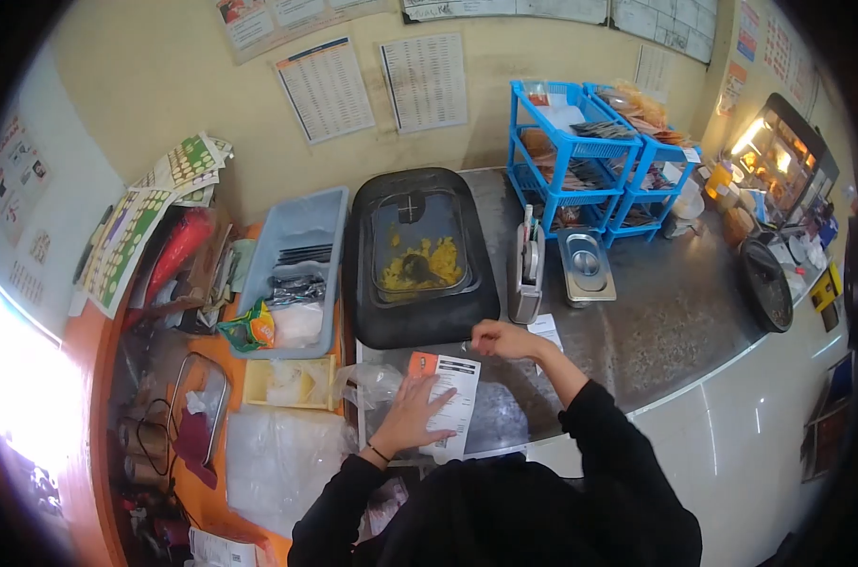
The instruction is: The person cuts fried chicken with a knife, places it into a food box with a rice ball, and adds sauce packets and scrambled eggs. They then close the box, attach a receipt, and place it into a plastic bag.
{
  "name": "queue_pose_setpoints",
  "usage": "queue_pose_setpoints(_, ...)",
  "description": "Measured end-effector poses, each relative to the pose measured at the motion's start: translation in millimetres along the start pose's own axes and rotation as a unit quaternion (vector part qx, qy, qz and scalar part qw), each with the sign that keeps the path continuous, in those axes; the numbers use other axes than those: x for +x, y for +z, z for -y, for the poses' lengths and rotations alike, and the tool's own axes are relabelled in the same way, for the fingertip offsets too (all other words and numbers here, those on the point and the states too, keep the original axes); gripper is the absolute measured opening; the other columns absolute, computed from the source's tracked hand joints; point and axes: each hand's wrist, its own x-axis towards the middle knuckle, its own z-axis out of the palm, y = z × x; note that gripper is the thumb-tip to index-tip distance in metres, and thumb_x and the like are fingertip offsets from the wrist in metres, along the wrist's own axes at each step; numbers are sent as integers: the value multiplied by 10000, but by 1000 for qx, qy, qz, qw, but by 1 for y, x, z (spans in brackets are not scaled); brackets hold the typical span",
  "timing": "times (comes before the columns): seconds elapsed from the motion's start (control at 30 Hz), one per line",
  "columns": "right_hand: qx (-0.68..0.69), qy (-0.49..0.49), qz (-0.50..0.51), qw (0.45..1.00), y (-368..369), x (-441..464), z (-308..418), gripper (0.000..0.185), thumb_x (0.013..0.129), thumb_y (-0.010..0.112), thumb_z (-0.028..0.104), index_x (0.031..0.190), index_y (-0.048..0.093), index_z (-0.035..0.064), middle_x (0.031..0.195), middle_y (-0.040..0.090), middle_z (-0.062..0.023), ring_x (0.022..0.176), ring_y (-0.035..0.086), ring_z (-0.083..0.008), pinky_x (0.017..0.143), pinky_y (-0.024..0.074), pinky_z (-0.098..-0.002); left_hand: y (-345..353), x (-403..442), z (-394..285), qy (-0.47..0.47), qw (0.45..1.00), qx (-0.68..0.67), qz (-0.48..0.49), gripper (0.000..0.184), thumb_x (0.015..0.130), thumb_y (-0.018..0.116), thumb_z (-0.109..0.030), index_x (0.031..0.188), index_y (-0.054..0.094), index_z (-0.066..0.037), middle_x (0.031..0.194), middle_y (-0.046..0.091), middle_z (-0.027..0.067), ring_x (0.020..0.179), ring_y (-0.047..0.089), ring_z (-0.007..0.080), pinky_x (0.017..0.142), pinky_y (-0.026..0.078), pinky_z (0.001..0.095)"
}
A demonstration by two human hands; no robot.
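My left hand [413, 413] lies with its fingers spread on a white printed paper [460, 397] with an orange corner, at the near edge of the metal counter. Up and to the right of the paper, my right hand [506, 340] is held with its fingers curled together; whatever is between the fingertips is too small to name. A clear plastic bag [372, 383] lies left of the paper. Behind my hands stands a black container [427, 321] with a clear lid and yellow food inside. A small white slip [545, 331] is beside my right hand.
A blue tray [337, 274] with packets and a yellow tray [332, 386] stand on the left. Behind to the right are a label-gun-like device [526, 274], a steel container [587, 266] and blue racks [580, 146]. A round black lid [765, 283] leans at far right.
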Motion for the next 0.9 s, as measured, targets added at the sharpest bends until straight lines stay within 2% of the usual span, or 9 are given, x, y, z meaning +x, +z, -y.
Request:
queue_pose_setpoints(0.03,-162,-34,80,983,-1,5,30,100,772,511,106,844,543,45,868,484,-116,770,520,-242,697,429,-327,0,1,1,3,1000,1,1,661,681,584,-518,1232,426,-187,1248,343,181,1188,303,321,1006,144,486)
queue_pose_setpoints(0.13,-341,47,235,909,19,40,25,192,759,492,173,901,555,60,928,480,-167,829,519,-297,754,411,-358,2,1,2,5,1000,-1,1,654,684,585,-509,1233,426,-192,1249,338,185,1191,297,328,1008,145,486)
queue_pose_setpoints(0.27,-460,137,281,831,32,62,41,308,708,531,239,1005,577,171,1115,445,-174,1015,498,-304,813,380,-443,0,1,4,5,1000,-4,12,656,685,581,-514,1235,424,-194,1259,328,188,1207,275,334,1014,138,479)
queue_pose_setpoints(0.37,-462,156,178,854,35,59,21,351,681,602,245,1021,568,169,1067,466,-158,1023,495,-286,788,370,-482,4,0,6,-1,1000,-10,18,661,684,579,-516,1236,423,-188,1264,321,193,1219,258,336,1019,136,468)
queue_pose_setpoints(0.57,-263,44,-138,954,51,10,-13,377,645,692,228,1002,587,169,931,483,-96,910,481,-284,772,377,-412,3,1,7,1,1000,-9,19,662,683,583,-510,1229,430,-168,1262,321,198,1215,260,338,1022,139,454)
queue_pose_setpoints(0.67,-145,51,-181,972,69,6,-56,252,671,673,247,902,632,154,910,495,-90,878,466,-283,780,377,-381,3,2,6,3,1000,-11,18,662,680,587,-509,1226,433,-169,1263,323,191,1212,266,338,1020,141,460)
queue_pose_setpoints(0.77,-135,77,-172,973,73,6,-63,166,694,651,258,813,657,142,900,510,-96,903,461,-285,787,376,-366,-1,3,4,1,1000,-5,21,658,680,587,-511,1223,436,-169,1258,331,186,1212,270,330,1016,145,469)
queue_pose_setpoints(0.87,-235,84,-163,954,71,1,-53,212,724,627,278,834,649,99,842,544,-107,855,491,-250,779,378,-343,-3,0,0,6,1000,1,2,620,699,570,-507,1207,450,-172,1254,357,170,1200,300,323,1006,155,487)
queue_pose_setpoints(0.9,-146,69,-233,959,58,0,-44,217,735,621,277,834,646,86,802,550,-102,788,504,-224,720,395,-326,-5,-4,-1,13,1000,1,2,598,703,577,-488,1198,457,-175,1254,368,159,1194,312,319,1003,162,489)
